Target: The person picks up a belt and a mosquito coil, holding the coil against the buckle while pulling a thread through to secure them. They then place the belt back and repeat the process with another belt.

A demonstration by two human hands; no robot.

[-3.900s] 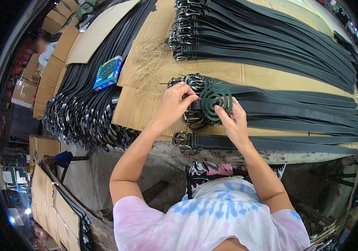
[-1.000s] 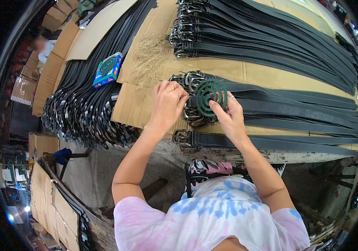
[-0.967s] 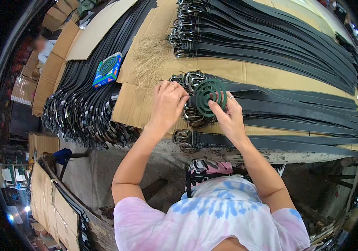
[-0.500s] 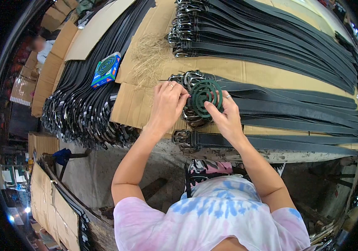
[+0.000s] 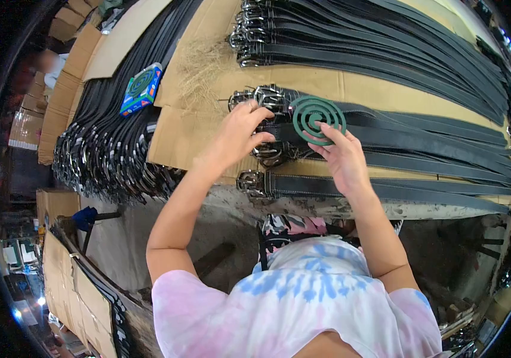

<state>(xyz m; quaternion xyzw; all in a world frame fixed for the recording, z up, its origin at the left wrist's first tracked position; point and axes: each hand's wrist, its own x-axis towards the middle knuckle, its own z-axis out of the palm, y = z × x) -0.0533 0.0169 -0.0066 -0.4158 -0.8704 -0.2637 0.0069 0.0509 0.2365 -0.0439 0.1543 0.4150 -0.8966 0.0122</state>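
Observation:
My right hand [image 5: 346,164] pinches a green mosquito coil [image 5: 313,114] between thumb and fingers, holding it flat above the belts. A small pinkish spot shows at the coil's outer tip. To the left of the coil, my left hand [image 5: 240,136] is empty, its thumb and fingers apart, over a group of metal belt buckles [image 5: 269,97]. Black belts [image 5: 387,140] with pale stitching run rightward from these buckles, beneath the coil and my right hand. Another belt [image 5: 327,184] lies along the near edge with its buckle at the left.
A blue mosquito-coil box [image 5: 141,89] rests on a thick stack of belts [image 5: 109,128] at the left. More belts [image 5: 375,45] lie across the far side on cardboard [image 5: 178,128]. Dry straw-like fibres [image 5: 205,74] are scattered there. A person [image 5: 52,62] is at the far left.
My hands have moved apart: the right carries the coil to the right, and the left has let go near the coil's outer tip and opened. The view has shifted slightly.

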